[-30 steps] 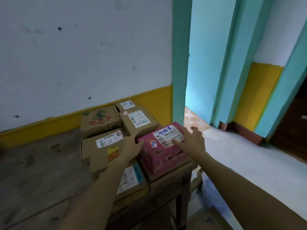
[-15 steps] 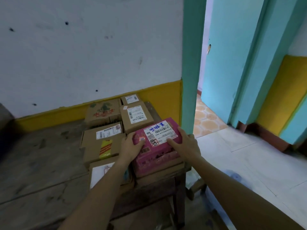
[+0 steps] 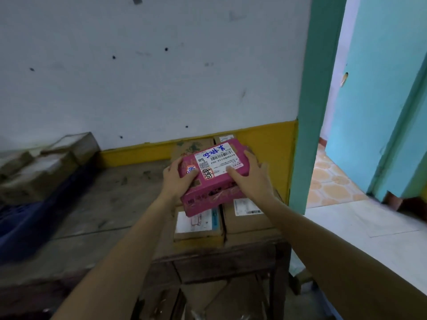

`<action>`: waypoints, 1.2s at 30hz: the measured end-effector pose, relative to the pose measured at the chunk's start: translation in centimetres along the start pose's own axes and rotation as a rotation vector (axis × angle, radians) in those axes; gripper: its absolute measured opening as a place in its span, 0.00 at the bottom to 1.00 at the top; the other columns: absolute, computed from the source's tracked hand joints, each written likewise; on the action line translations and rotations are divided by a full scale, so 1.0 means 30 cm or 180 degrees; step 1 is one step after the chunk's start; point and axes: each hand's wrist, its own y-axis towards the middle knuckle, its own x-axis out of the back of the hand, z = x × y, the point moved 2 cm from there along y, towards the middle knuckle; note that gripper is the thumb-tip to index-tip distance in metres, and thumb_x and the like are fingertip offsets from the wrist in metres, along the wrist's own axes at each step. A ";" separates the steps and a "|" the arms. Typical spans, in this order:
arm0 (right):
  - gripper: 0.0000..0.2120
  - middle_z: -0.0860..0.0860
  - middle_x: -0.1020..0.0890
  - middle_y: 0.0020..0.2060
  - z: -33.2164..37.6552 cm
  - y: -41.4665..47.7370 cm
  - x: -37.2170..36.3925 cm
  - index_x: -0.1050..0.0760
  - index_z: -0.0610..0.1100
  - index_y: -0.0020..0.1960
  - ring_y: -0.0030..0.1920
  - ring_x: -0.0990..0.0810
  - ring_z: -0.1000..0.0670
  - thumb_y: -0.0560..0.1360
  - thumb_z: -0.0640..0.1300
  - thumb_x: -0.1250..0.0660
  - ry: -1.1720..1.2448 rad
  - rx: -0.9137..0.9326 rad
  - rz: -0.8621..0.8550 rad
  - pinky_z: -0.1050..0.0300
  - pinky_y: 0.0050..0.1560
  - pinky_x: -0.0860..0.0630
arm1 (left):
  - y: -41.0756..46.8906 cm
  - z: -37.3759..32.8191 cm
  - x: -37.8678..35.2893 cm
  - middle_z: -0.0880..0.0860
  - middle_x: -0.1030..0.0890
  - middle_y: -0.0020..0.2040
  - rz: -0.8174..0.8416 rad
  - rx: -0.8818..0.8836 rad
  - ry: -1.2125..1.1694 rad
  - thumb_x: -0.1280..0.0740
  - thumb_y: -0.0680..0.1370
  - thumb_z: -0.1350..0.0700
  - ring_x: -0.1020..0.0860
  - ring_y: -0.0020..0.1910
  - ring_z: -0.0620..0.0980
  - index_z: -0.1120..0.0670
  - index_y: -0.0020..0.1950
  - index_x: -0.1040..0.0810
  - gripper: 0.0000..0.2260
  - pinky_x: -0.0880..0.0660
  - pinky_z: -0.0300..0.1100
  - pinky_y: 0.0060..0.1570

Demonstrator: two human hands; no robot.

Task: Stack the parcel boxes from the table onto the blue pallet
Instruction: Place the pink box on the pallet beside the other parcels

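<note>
At the far left the blue pallet [image 3: 23, 222] shows only as a blurred dark-blue edge carrying some dull brown cartons [image 3: 39, 174]. Their tops look uneven, so in my judgement a parcel set there carelessly could rock or slide off. The wooden table [image 3: 108, 204] beside it is rough, stained plank, and its worn near edge could catch a low-carried corner. The left hand [image 3: 178, 181] grips the near-left end of the pink box [image 3: 215, 179], with the thumb lying on top and the fingers curled round the side. The box is a flat rectangular carton of glossy printed card with a white shipping label [image 3: 217, 161] and blue handwriting. It is held in the air, tilted, above the brown boxes [image 3: 249, 220] at the table's right end, well apart from the pallet. The smooth card and the tilt make slipping the chief risk, should either grip relax on the carry leftward. The right hand [image 3: 253, 183] holds the far-right end, thumb pressed on the label and fingers wrapped over the edge. The brown boxes beneath are plain matte cardboard with paper labels, side by side and touching, and a low swing could knock them. At the right, the teal door frame [image 3: 309, 112] stands just beside the table end, a hard painted edge that an elbow could strike.
</note>
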 end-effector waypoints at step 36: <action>0.37 0.42 0.28 0.61 0.980 -0.437 -1.603 0.45 0.45 0.68 0.59 0.26 0.42 0.69 0.59 0.29 0.0422 0.0009 0.1179 0.43 0.58 0.26 | 0.102 0.971 1.645 0.57 0.38 0.72 -0.0322 0.0595 0.1194 0.30 0.73 0.46 0.32 0.67 0.56 0.50 0.72 0.35 0.30 0.32 0.49 0.66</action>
